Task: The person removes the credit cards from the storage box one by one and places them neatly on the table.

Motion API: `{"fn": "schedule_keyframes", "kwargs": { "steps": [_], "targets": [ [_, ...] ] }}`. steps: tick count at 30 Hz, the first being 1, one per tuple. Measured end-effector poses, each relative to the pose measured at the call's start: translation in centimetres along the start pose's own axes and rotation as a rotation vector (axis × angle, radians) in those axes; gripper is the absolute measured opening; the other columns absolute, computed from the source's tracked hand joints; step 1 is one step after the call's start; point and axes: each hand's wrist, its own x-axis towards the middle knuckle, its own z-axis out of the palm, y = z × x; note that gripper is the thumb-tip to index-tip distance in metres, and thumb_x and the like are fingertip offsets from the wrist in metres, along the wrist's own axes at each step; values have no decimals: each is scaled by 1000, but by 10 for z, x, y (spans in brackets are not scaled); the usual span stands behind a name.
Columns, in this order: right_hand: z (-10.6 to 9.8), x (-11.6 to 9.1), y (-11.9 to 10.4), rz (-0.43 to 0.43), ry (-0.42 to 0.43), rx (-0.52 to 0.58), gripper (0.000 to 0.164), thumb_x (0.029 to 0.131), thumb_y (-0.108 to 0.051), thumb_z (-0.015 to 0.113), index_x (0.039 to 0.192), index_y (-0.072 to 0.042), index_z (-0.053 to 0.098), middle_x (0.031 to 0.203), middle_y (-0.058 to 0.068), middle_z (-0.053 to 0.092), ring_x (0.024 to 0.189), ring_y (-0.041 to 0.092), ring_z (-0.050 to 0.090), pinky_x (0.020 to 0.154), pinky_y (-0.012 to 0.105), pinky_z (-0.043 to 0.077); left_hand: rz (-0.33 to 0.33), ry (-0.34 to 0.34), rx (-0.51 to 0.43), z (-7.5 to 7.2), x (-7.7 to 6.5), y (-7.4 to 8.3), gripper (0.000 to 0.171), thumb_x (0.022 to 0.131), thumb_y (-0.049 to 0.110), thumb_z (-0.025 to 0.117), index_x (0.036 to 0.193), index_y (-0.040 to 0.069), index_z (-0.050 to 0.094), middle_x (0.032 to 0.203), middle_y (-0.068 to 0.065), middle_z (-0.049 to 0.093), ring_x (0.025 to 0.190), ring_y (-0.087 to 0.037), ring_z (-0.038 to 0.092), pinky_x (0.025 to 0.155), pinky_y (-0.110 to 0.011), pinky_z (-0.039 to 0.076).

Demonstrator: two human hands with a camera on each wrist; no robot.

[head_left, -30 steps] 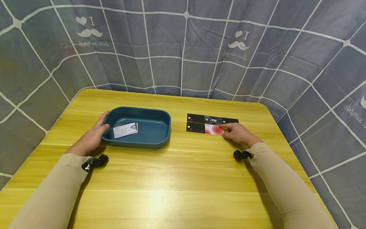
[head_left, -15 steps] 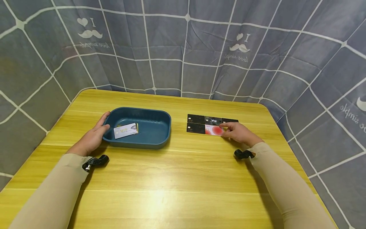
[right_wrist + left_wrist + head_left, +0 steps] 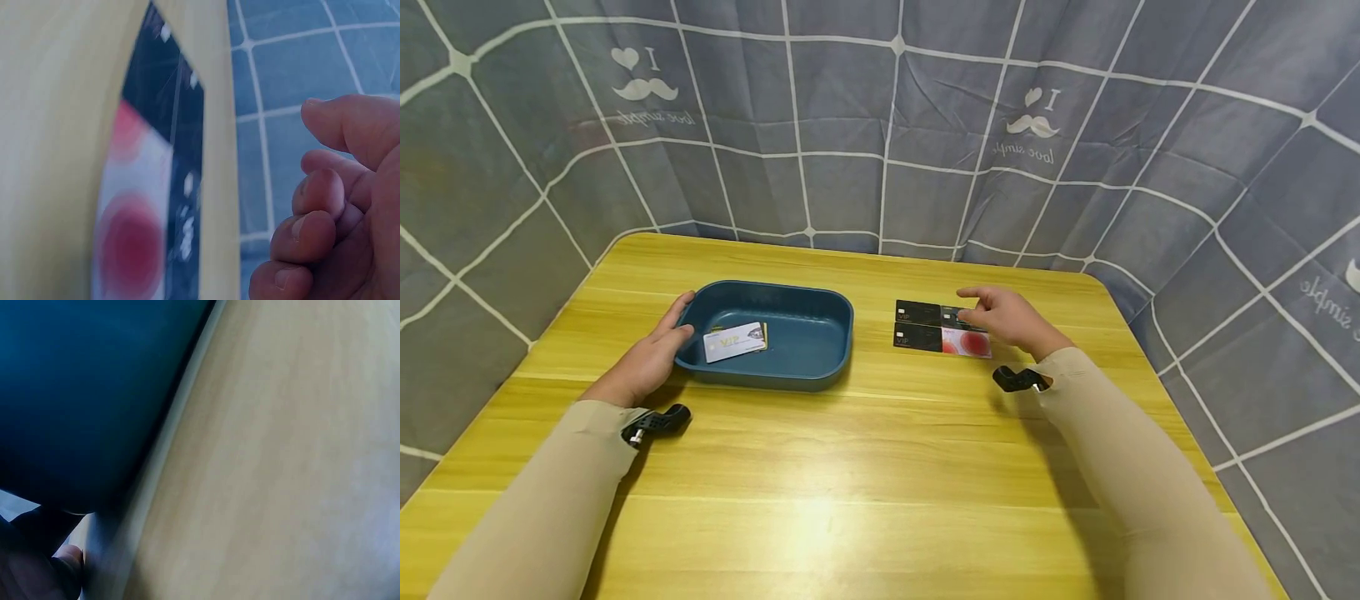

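"So, what takes up the most room?"

"The gridded curtain [image 3: 835, 108], behind the wooden bench [image 3: 820, 500]."

"And on the bench?"

"A blue tray [image 3: 771, 382]; the left hand [image 3: 647, 358] rests against its left end, thumb and index finger spread, the other fingers hard to make out."

"The right hand [image 3: 1009, 321]?"

"Over the black cards [image 3: 918, 312], thumb and index finger apart, remaining fingers curled loosely."

"And those cards?"

"They lie edge to edge with a red-and-white card [image 3: 967, 342]; inside the tray, a white VIP card [image 3: 730, 343] overlaps a yellow-edged card [image 3: 765, 335]."
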Motion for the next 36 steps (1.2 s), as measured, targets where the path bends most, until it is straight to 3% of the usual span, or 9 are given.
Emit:
{"fn": "schedule_keyframes", "kwargs": {
  "steps": [6, 14, 30, 36],
  "targets": [
    [4, 12, -33, -48, -18, -23, 54, 104, -34, 66, 154, -17, 56, 102, 18, 68, 74, 21, 52, 72, 36, 45, 6, 0, -5, 1, 0, 0, 64, 114, 48, 19, 167, 39, -15, 176, -7, -20, 160, -53, -10, 122, -80, 0],
    [16, 28, -72, -154, -32, -5, 61, 102, -37, 68, 159, -23, 49, 92, 7, 67, 62, 16, 45, 61, 33, 41, 4, 1, -33, 1, 5, -4, 63, 115, 42, 19, 168, 36, -14, 176, -11, -19, 160, -53, -11, 122, -79, -1],
    [55, 59, -146, -328, -161, -9, 61, 104, -33, 67, 160, -19, 48, 79, 2, 65, 56, 13, 41, 63, 30, 41, -9, 7, -32, 1, 5, -3, 63, 114, 43, 19, 168, 37, -14, 176, -9, -20, 160, -53, -11, 122, -80, -1],
    [74, 69, -169, -347, -215, -13, 63, 103, -31, 69, 160, -16, 47, 84, 13, 69, 61, 13, 46, 68, 29, 43, -20, 10, -23, 1, 5, -2, 63, 114, 44, 19, 168, 37, -13, 176, -9, -19, 160, -53, -9, 122, -80, 0]
  ]
}}
